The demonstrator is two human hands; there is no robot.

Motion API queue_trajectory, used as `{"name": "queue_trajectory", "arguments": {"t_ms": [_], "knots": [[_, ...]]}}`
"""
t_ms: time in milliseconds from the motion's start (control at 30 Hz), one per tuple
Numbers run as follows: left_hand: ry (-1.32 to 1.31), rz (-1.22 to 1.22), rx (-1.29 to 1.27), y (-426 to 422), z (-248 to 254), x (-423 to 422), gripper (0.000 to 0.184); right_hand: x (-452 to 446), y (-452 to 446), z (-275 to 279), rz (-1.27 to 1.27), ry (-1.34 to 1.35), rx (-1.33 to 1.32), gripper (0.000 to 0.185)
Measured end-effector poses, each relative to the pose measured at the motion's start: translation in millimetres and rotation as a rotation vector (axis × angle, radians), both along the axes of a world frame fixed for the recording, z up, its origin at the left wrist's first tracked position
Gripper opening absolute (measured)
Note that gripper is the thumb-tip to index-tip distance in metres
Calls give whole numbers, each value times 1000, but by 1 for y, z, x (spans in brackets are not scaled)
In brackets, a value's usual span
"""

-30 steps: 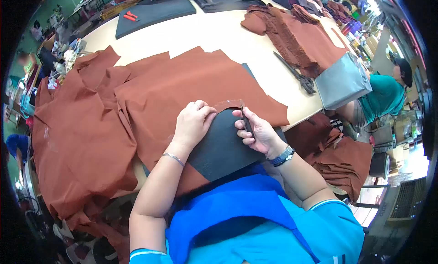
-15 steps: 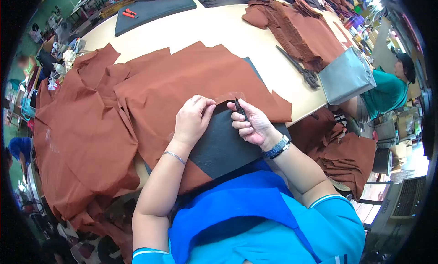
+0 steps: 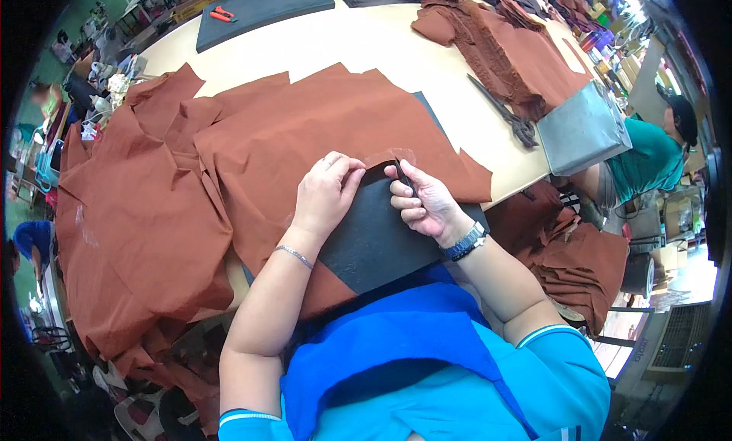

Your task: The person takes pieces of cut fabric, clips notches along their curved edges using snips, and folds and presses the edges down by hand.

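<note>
A large reddish-brown sheet of leather or cloth (image 3: 328,120) lies rumpled over a dark board (image 3: 374,243). My left hand (image 3: 328,193) is closed in a pinch on the sheet's near edge, which is lifted and curved over the board. Just to the right, my right hand (image 3: 427,204) is wrapped round small dark snips (image 3: 404,175), thumb on top. Their tip points up at the lifted edge; whether the blades touch it, I cannot tell. A pale rectangular mark shows on the sheet just beyond both hands.
Another dark board (image 3: 267,14) with a red cutter (image 3: 222,14) lies at the far left. Long dark shears (image 3: 503,113) and a grey metal box (image 3: 584,128) stand to the right, near more brown material (image 3: 526,52). A seated person (image 3: 656,151) is beyond the box.
My right hand has closed more tightly around the snips, with the fingers drawn in. My left hand keeps its pinch on the edge. The whole view has shifted slightly.
</note>
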State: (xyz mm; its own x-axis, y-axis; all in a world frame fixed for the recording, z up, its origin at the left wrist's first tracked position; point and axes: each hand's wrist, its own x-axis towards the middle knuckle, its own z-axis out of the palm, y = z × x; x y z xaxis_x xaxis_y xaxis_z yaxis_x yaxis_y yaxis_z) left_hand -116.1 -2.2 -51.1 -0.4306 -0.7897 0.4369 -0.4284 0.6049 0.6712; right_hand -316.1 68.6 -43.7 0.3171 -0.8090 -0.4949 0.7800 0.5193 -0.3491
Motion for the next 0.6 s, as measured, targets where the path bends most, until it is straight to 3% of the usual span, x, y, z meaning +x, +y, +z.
{"name": "queue_trajectory", "arguments": {"t_ms": [600], "knots": [[-7,5,15,1,1,0,8,5,-5,5,41,48,-12,30]]}}
